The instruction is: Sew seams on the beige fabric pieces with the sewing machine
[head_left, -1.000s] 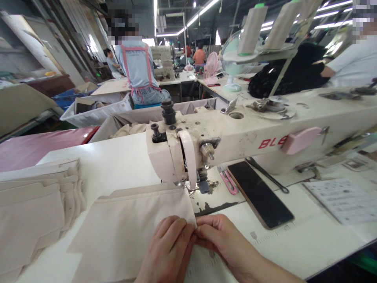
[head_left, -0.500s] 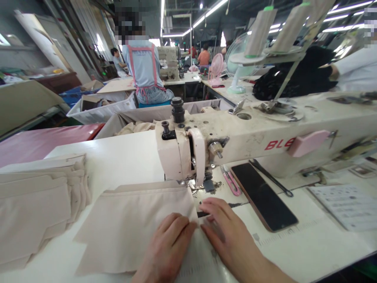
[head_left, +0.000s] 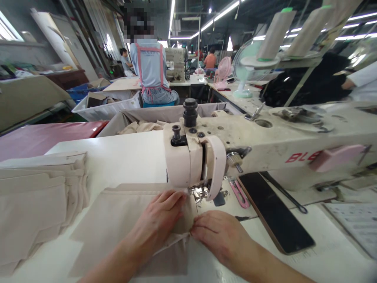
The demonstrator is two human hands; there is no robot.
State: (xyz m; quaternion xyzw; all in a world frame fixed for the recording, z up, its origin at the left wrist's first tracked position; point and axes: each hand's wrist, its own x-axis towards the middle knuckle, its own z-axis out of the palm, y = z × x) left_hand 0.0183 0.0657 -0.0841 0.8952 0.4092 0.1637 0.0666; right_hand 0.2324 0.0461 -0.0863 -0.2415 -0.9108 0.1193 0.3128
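A beige fabric piece (head_left: 114,216) lies on the white table, its right edge beside the presser foot (head_left: 200,192) of the sewing machine (head_left: 179,167). My left hand (head_left: 163,212) is on top of this fabric with fingers bent and together, gripping it just left of the foot; its fingertips are partly hidden. Nearer to me, my right hand (head_left: 220,236) pinches the fabric's right edge, where a fold is raised between the two hands. To the left lies a stack of similar cut beige pieces (head_left: 32,200).
Right of the needle area lie pink thread snips (head_left: 240,194), a dark phone (head_left: 277,212) and a slim black tool (head_left: 285,192). Behind the table stands a fabric-lined bin (head_left: 112,127) with beige cloth. A co-worker (head_left: 151,67) sits beyond it, facing away. Thread cones (head_left: 277,35) stand above the machine.
My left hand has moved forward onto the fabric near the foot. My right hand has closed on the fabric's edge, lifting a fold. The camera view has shifted slightly.
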